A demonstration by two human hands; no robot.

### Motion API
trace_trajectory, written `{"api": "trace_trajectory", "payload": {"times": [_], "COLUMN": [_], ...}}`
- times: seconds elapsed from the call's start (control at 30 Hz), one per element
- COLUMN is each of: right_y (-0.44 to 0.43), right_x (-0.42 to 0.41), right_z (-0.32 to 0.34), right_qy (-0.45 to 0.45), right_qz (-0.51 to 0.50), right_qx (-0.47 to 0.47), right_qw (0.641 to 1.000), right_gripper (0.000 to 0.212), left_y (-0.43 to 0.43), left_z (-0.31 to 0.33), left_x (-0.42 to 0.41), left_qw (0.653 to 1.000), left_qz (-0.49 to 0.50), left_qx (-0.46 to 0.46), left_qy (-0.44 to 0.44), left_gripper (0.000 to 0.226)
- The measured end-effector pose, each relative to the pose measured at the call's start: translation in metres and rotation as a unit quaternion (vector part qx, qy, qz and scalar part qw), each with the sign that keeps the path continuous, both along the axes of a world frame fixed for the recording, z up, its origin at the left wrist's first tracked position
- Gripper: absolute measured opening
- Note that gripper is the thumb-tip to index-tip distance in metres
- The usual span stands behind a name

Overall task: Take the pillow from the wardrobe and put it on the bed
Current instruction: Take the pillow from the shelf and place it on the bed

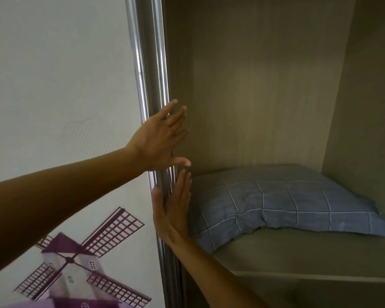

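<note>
A blue checked pillow (282, 205) lies flat on a grey wardrobe shelf (298, 256), filling most of its width. My left hand (160, 138) presses flat, fingers spread, against the metal edge (156, 74) of the sliding wardrobe door. Just below it, my right hand (172, 210) lies flat on the same edge, fingers straight and pointing up. Neither hand holds anything. Neither hand touches the pillow, which sits just right of my right hand. No bed is in view.
The white sliding door (60, 85) carries a purple windmill picture (76, 258) at lower left. The open compartment above the pillow has bare grey walls, with a side wall (365, 96) at the right.
</note>
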State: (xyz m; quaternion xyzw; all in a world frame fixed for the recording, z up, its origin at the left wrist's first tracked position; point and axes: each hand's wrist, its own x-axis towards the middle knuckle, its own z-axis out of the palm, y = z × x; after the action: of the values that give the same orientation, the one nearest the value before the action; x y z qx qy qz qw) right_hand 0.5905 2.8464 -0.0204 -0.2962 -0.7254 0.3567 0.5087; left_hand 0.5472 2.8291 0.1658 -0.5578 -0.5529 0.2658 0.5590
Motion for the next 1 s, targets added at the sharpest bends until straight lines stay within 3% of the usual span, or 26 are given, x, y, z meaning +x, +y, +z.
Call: {"api": "trace_trajectory", "payload": {"times": [0.17, 0.47, 0.57, 0.67, 0.87, 1.0], "right_y": [-0.003, -0.003, 0.004, 0.021, 0.102, 0.162], "right_x": [-0.014, -0.007, 0.001, 0.026, 0.125, 0.196], "right_z": [0.002, 0.003, 0.002, -0.011, -0.042, -0.042], "right_qy": [0.025, 0.023, 0.014, -0.01, -0.174, -0.212], "right_qz": [0.038, 0.031, 0.055, 0.042, -0.109, -0.178], "right_qx": [-0.006, -0.007, -0.008, 0.02, 0.004, 0.016], "right_qw": [0.999, 0.999, 0.998, 0.999, 0.979, 0.961], "right_gripper": [0.079, 0.079, 0.077, 0.07, 0.09, 0.081], "left_y": [-0.006, -0.006, 0.003, 0.026, 0.092, 0.145], "left_z": [-0.001, -0.006, -0.018, -0.034, -0.078, -0.113], "left_x": [0.003, 0.01, 0.021, 0.044, 0.084, 0.098], "left_qw": [0.996, 0.996, 0.993, 0.975, 0.898, 0.848], "left_qz": [0.084, 0.084, 0.067, -0.002, -0.116, -0.116], "left_qx": [0.0, 0.01, 0.01, -0.008, -0.034, -0.033], "left_qy": [-0.019, -0.035, -0.102, -0.221, -0.422, -0.516], "left_gripper": [0.1, 0.093, 0.093, 0.087, 0.078, 0.076]}}
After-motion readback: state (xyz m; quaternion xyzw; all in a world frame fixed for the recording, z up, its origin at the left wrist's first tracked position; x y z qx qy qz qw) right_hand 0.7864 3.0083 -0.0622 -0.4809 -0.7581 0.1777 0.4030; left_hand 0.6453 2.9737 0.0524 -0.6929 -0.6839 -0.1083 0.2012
